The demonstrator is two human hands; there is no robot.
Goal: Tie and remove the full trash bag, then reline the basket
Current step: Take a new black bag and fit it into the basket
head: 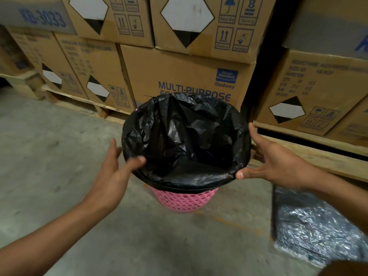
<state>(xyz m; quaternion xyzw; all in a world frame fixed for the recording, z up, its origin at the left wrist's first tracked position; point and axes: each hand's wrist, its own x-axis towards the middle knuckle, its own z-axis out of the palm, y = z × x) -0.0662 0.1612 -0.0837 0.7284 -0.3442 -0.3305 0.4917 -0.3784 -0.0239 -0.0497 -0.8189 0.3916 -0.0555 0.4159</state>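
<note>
A pink mesh basket (184,201) stands on the concrete floor, lined with a black trash bag (187,140) whose edge is folded over the rim. The inside of the bag looks dark and hollow. My left hand (114,170) is at the basket's left rim, fingers straight, thumb tip touching the bag's edge. My right hand (276,162) is spread at the right rim, thumb tip against the near edge, fingers stretched along the side. Neither hand grips anything.
Stacked cardboard boxes (185,76) on wooden pallets (310,148) stand right behind the basket and along the back. A crinkled, shiny black plastic bag (312,228) lies on the floor at the lower right. Bare concrete floor (49,156) stretches to the left.
</note>
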